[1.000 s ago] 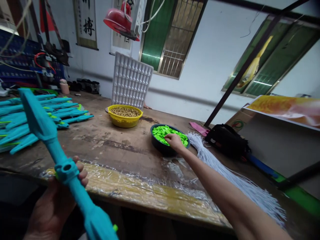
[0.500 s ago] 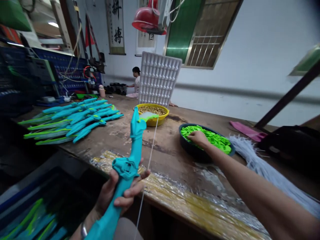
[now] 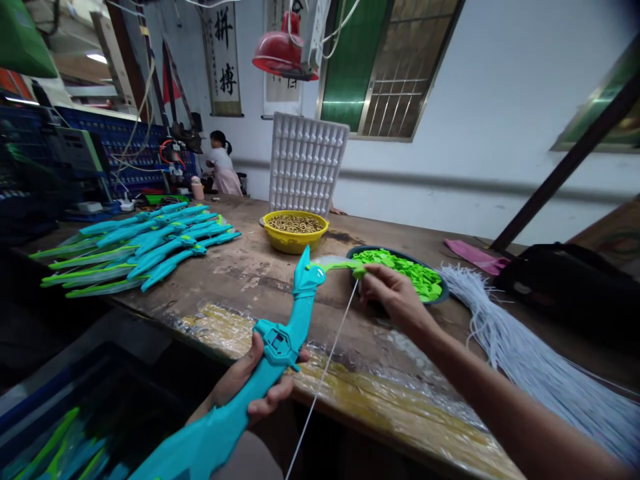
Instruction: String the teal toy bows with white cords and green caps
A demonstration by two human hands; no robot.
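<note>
My left hand (image 3: 233, 387) is wrapped round the grip of a turquoise toy bow (image 3: 273, 373), which slants up and to the right above the table edge. From the bow's upper end a thin green limb (image 3: 336, 265) sticks out to the right. A white string (image 3: 325, 377) runs down from that limb's tip. Right at the tip, my right hand (image 3: 393, 293) pinches a small green plastic piece (image 3: 359, 272) between thumb and fingers. Behind this hand stands a dark basin (image 3: 440, 301) filled with green plastic pieces (image 3: 417, 275).
A yellow basin (image 3: 295, 244) of brass-coloured rings stands mid-table before a grey moulded tray (image 3: 307, 163). Turquoise toy bows (image 3: 160, 243) are piled at left. White strings (image 3: 525, 363) and a pink cloth (image 3: 477, 257) lie at right. A person (image 3: 223, 167) is at the back.
My right hand has come out of the basin of green pieces to the bow's limb tip, bringing a green piece. The bow has shifted right and tilted. The person behind has moved left in view.
</note>
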